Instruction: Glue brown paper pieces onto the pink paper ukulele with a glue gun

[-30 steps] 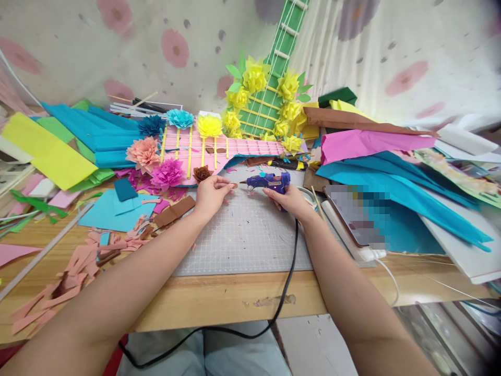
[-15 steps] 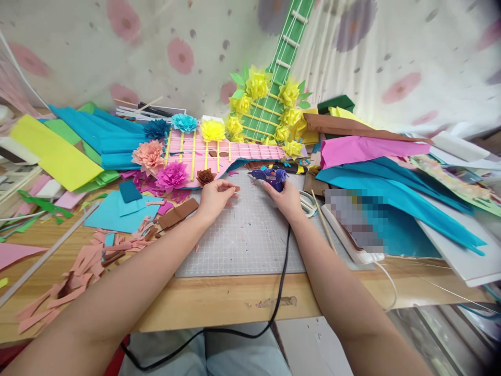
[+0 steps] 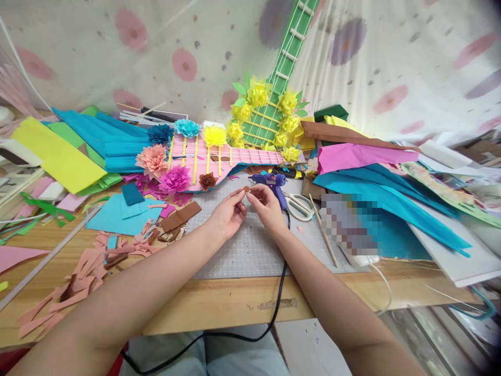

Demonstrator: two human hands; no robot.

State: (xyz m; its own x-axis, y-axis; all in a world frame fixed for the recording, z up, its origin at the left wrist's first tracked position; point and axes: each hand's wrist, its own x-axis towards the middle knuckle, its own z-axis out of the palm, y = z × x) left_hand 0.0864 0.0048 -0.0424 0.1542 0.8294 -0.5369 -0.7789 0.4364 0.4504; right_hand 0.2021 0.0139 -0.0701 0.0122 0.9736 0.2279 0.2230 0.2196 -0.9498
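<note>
My left hand (image 3: 230, 213) and my right hand (image 3: 266, 206) meet over the grey cutting mat (image 3: 242, 261). Between their fingertips is a small brown paper piece (image 3: 246, 188), pinched by both. A blue glue gun (image 3: 270, 180) lies on the mat just behind my right hand, its black cord (image 3: 282, 282) running down over the table edge. Behind my hands lies a pink paper guitar (image 3: 203, 162) with coloured paper flowers, among them a brown flower (image 3: 207, 180) close to my left hand. A brown paper strip (image 3: 181, 216) is left of my left wrist.
A green paper guitar (image 3: 270, 104) with yellow flowers leans upright at the back. Scissors (image 3: 299, 206) and a wooden stick (image 3: 324, 230) lie to the right, near folded blue crepe paper (image 3: 383, 193). Salmon paper scraps (image 3: 84, 266) are spread on the left.
My right hand has let go of the glue gun, which now lies on the mat, and has come left to the brown paper piece. My left hand has moved slightly right and toward me.
</note>
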